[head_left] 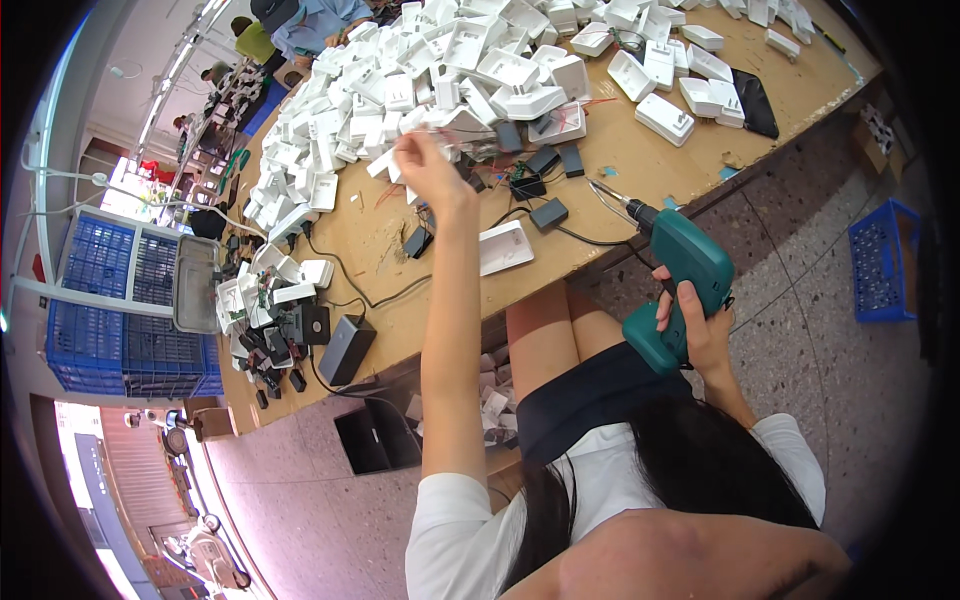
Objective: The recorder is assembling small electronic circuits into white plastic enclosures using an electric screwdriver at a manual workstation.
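Note:
A green cordless drill is gripped by its handle in my right hand, over the table's front edge. Its bit points left toward the table. My left hand is raised over the table with its fingertips drawn together. Motion blur hides what is in the fingers. Thin red wires and a small black block lie just right of that hand. Several more black blocks lie between my hands. Below them, near the edge, rests an open white plastic shell.
A large heap of white plastic casings covers the far table. At left are small black parts, a black box and cables. A black phone-like slab lies far right. Blue crates stand on both sides. A co-worker sits beyond.

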